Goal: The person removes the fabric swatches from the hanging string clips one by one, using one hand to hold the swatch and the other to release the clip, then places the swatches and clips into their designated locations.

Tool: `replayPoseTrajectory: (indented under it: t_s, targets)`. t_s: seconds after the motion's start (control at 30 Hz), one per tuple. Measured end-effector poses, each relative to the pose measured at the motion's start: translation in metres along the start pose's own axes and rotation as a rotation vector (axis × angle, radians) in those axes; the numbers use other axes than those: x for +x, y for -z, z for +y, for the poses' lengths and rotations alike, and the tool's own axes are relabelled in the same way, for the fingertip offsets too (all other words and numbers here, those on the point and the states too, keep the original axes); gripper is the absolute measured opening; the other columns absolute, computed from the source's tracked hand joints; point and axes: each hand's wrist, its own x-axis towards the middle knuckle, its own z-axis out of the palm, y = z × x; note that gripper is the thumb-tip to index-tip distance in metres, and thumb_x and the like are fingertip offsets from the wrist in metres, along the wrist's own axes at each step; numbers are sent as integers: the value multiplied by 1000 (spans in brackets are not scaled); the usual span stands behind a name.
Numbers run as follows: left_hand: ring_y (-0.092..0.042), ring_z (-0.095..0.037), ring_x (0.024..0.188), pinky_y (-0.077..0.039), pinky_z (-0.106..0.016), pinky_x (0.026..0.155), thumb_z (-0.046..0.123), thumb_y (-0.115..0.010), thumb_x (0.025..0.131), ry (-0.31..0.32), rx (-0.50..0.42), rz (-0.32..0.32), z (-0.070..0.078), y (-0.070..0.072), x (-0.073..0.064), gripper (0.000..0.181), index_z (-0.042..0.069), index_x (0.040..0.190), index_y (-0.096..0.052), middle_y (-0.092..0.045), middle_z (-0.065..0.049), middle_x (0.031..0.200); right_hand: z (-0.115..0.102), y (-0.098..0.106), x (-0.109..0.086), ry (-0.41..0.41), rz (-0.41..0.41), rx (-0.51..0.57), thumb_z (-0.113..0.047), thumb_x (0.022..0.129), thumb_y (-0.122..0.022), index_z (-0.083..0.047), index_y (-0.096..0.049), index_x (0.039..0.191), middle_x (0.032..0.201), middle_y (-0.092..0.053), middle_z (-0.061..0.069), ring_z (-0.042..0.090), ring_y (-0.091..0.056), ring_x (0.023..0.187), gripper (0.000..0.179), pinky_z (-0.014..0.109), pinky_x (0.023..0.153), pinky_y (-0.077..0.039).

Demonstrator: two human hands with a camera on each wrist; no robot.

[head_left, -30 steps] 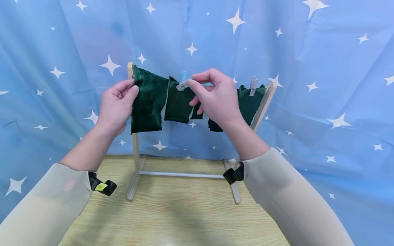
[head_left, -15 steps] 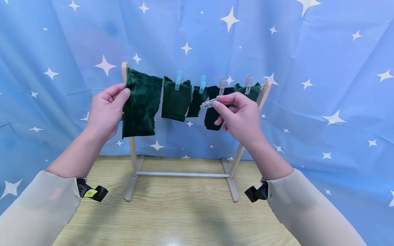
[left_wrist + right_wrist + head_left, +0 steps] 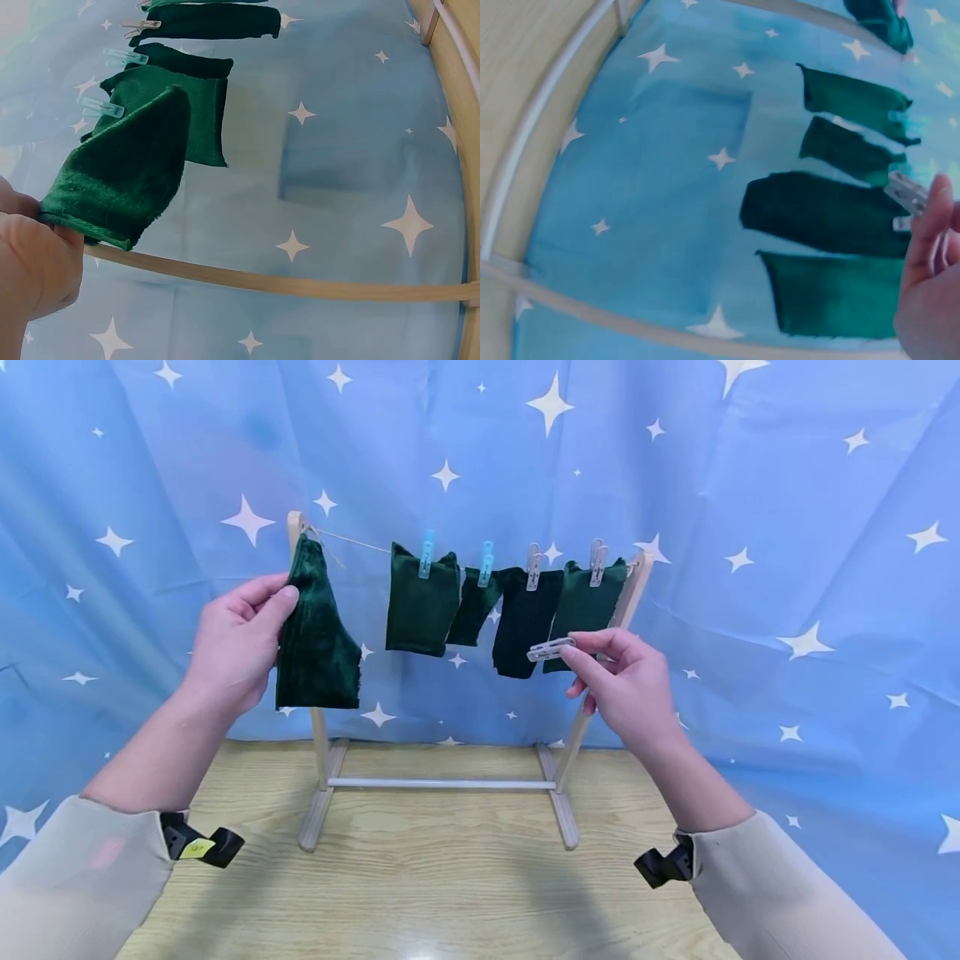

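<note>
My left hand (image 3: 238,639) pinches a dark green velvet cloth (image 3: 318,643) by its left edge, in front of the rack's left post. The cloth hangs free of the string (image 3: 352,541), its far side sagging. Between thumb and fingertips my right hand (image 3: 630,685) holds a clear clothespin (image 3: 550,649), in front of the rightmost hanging cloth. Several green cloths hang on the string; the left one (image 3: 422,606) has a blue clothespin (image 3: 427,555). A dark cloth (image 3: 522,631) carries a clear clothespin (image 3: 533,568). The left wrist view shows the held cloth (image 3: 127,169) at the fingertips.
A small wooden rack with a left post (image 3: 320,747), a right post (image 3: 581,727) and a white lower bar (image 3: 442,784) stands on the wood-grain table (image 3: 442,877). Behind it hangs a blue curtain (image 3: 787,527) with white stars.
The left cloth has come away from the string, moving left and nearer with my left hand. My right hand has drawn right and down with the clothespin, away from the string.
</note>
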Motion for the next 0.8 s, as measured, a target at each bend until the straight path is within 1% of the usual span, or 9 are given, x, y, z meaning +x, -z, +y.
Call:
replayPoseTrajectory:
  t_s: [0.13,0.23,0.37,0.4,0.57,0.6,0.63,0.73,0.8]
  targets:
    - [-72,-2,113,-61,-15,88,40,-66,110,53,47,-16,-3,5,-5,63,12,164,-52,-66,-1,148,11,10,-7,-26,-3,20,-29,106,-76,-6,-73,134,96,-77,-6,11,-73,67,36,25,57,-60]
    - [-68,-8,129,-60,-20,96,43,-62,112,99,119,-42,-8,11,-9,64,13,167,-48,-60,-3,159,19,17,-12,-64,-8,29,-29,106,-76,-5,-72,135,97,-78,-8,11,-73,68,37,25,57,-59]
    - [-46,-20,158,-49,-36,114,49,-50,115,151,273,-96,-16,22,-16,68,17,173,-35,-31,-4,181,31,24,-19,-114,-12,31,-29,106,-77,-5,-70,137,99,-80,-11,10,-73,69,40,24,58,-59]
    - [-58,-21,148,-49,-34,117,50,-48,116,154,315,-101,-18,25,-17,68,18,174,-34,-32,-9,180,33,25,-21,-125,-12,25,-30,106,-77,-6,-70,138,101,-80,-11,10,-73,70,41,24,58,-59]
    - [-47,-33,158,-45,-48,121,52,-42,117,184,410,-128,-33,40,-26,67,20,175,-29,-26,-12,182,47,31,-32,-175,-13,42,-31,105,-78,-10,-68,140,110,-81,-10,12,-72,71,42,24,58,-58]
    - [-44,-35,160,-44,-50,122,51,-42,117,188,417,-133,-36,44,-28,67,21,175,-29,-24,-12,183,50,32,-34,-177,-12,47,-31,105,-78,-10,-68,141,112,-81,-11,12,-72,71,42,24,58,-58]
    - [-22,-37,169,-38,-55,122,51,-41,118,198,413,-148,-39,47,-29,67,20,176,-27,-17,-7,184,52,33,-36,-180,-11,57,-30,105,-78,-10,-68,141,114,-80,-11,12,-72,71,42,24,58,-57]
    - [-19,-40,169,-34,-58,124,52,-40,118,220,423,-174,-50,59,-34,69,20,176,-24,-13,-9,185,61,36,-41,-197,-13,67,-30,106,-77,-11,-66,143,120,-77,-13,12,-72,71,43,24,58,-57]
    - [-15,-41,169,-29,-62,127,52,-40,118,232,425,-191,-58,67,-37,69,19,177,-22,-12,-11,185,67,38,-44,-213,-15,64,-30,106,-76,-13,-65,146,123,-75,-13,12,-71,72,45,24,58,-57]
